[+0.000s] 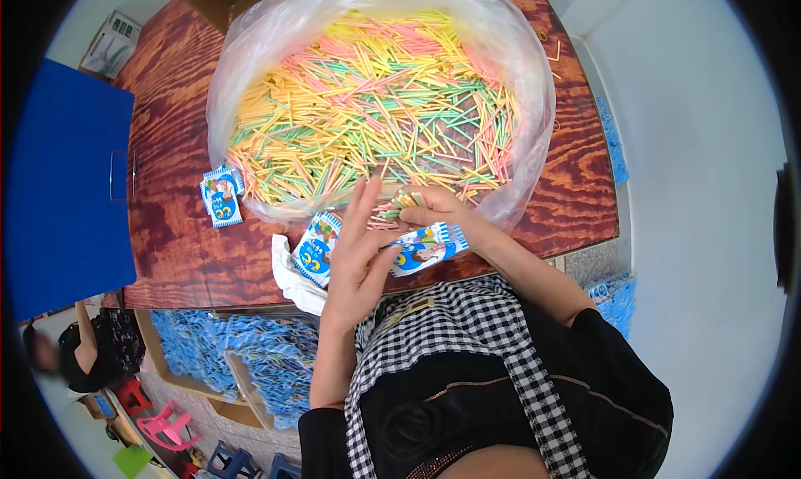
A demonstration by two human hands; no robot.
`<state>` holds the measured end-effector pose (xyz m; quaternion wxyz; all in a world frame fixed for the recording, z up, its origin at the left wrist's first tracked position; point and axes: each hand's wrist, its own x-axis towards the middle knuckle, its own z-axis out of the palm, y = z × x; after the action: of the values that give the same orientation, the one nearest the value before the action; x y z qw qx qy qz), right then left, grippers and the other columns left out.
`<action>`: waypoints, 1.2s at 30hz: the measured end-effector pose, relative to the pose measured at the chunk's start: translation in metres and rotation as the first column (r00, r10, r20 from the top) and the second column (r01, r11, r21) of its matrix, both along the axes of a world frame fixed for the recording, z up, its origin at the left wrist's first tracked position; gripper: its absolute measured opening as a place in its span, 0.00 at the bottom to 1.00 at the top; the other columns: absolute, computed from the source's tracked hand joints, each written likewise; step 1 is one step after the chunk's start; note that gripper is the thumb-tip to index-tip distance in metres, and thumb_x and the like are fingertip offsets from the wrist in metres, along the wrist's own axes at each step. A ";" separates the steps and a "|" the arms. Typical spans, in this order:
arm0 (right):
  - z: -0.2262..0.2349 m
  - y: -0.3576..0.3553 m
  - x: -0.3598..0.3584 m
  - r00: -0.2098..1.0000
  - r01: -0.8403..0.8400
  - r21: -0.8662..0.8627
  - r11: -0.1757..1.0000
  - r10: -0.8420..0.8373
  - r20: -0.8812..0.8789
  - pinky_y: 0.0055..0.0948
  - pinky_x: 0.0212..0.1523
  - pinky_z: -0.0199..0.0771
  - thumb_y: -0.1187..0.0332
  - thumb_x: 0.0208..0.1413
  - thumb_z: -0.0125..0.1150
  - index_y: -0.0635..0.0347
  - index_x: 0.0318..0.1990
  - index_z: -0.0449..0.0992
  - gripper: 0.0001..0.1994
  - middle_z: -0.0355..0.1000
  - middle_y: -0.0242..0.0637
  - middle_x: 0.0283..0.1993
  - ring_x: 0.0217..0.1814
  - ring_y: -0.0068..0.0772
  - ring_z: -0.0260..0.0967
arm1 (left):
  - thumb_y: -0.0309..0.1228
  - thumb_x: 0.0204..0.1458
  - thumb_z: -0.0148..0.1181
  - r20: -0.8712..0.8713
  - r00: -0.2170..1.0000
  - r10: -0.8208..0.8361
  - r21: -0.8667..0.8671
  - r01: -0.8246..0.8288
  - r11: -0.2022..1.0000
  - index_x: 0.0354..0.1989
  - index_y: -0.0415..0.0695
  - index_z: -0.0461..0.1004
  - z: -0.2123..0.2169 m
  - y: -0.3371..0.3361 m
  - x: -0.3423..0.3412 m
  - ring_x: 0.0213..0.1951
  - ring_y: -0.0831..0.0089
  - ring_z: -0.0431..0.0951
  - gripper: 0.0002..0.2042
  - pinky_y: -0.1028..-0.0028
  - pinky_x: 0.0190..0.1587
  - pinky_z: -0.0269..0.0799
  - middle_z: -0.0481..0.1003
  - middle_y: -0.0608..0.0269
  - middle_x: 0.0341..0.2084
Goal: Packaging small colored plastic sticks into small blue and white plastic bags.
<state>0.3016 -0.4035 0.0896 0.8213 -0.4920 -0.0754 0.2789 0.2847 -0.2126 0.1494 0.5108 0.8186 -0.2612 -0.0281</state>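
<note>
In my right hand (442, 208) is a small bunch of thin pastel sticks (406, 201), pinched between thumb and fingers. Just left of it, my left hand (360, 262) has two fingers stretched upward, while its thumb and another finger close on the end of a small blue-and-white packet (430, 249). That packet lies slantwise below my right hand. A second blue-and-white packet (315, 249) rests on a white cloth (292, 283) by my left wrist. Beyond both hands, a large clear plastic bag (534, 112) spreads open around a heap of yellow, pink and green sticks (375, 103).
More packets (222, 197) lie on the wood-grain table (175, 254) at left. A blue panel (67, 187) stands along its left side. Below the front edge, boxes hold many blue wrappers (271, 362). Another person (92, 345) is at far left, near a pink chair (169, 427).
</note>
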 end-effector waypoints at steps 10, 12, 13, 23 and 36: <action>0.017 0.001 0.002 0.994 0.025 -0.115 0.993 -0.013 0.105 0.13 0.31 0.64 0.65 0.64 0.52 0.63 0.61 0.65 0.20 0.71 0.25 0.35 0.33 0.11 0.64 | 0.22 0.55 0.54 -0.260 0.946 0.193 -0.339 -0.277 0.899 0.38 0.38 0.75 -0.021 0.044 -0.017 0.63 0.60 0.63 0.06 0.63 0.64 0.54 0.65 0.46 0.60; 0.022 0.002 0.001 0.993 0.032 -0.124 0.992 -0.018 0.116 0.12 0.29 0.63 0.65 0.64 0.53 0.63 0.60 0.65 0.20 0.71 0.25 0.35 0.31 0.10 0.63 | 0.23 0.55 0.53 -0.312 0.920 0.236 -0.359 -0.344 0.868 0.38 0.37 0.75 -0.027 0.055 -0.019 0.62 0.61 0.64 0.06 0.63 0.63 0.55 0.65 0.47 0.60; 0.024 0.003 0.001 0.992 0.041 -0.133 0.990 -0.024 0.128 0.12 0.28 0.61 0.65 0.64 0.53 0.63 0.60 0.65 0.20 0.72 0.25 0.35 0.30 0.09 0.62 | 0.23 0.56 0.53 -0.362 0.891 0.274 -0.375 -0.408 0.832 0.38 0.36 0.75 -0.029 0.059 -0.020 0.61 0.63 0.65 0.06 0.64 0.62 0.56 0.66 0.48 0.59; 0.011 0.001 0.000 0.952 0.056 -0.218 0.974 0.013 0.306 0.20 0.42 0.68 0.69 0.62 0.53 0.64 0.46 0.73 0.10 0.73 0.31 0.40 0.44 0.19 0.68 | 0.22 0.58 0.52 -0.455 0.840 0.294 -0.494 -0.513 0.702 0.38 0.33 0.74 -0.043 0.057 -0.016 0.49 0.74 0.73 0.06 0.75 0.52 0.67 0.71 0.54 0.52; 0.016 0.002 -0.003 0.951 0.022 -0.221 0.975 0.048 0.305 0.24 0.46 0.65 0.74 0.61 0.52 0.63 0.42 0.72 0.06 0.69 0.31 0.40 0.44 0.22 0.65 | 0.21 0.57 0.51 -0.437 0.853 0.284 -0.519 -0.497 0.695 0.39 0.32 0.74 -0.042 0.057 -0.016 0.48 0.74 0.73 0.06 0.75 0.52 0.67 0.72 0.54 0.51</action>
<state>0.2981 -0.4013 0.1053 0.7374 -0.6176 -0.1741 0.2107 0.2688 -0.1554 0.1073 0.7778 0.6273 0.0145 0.0356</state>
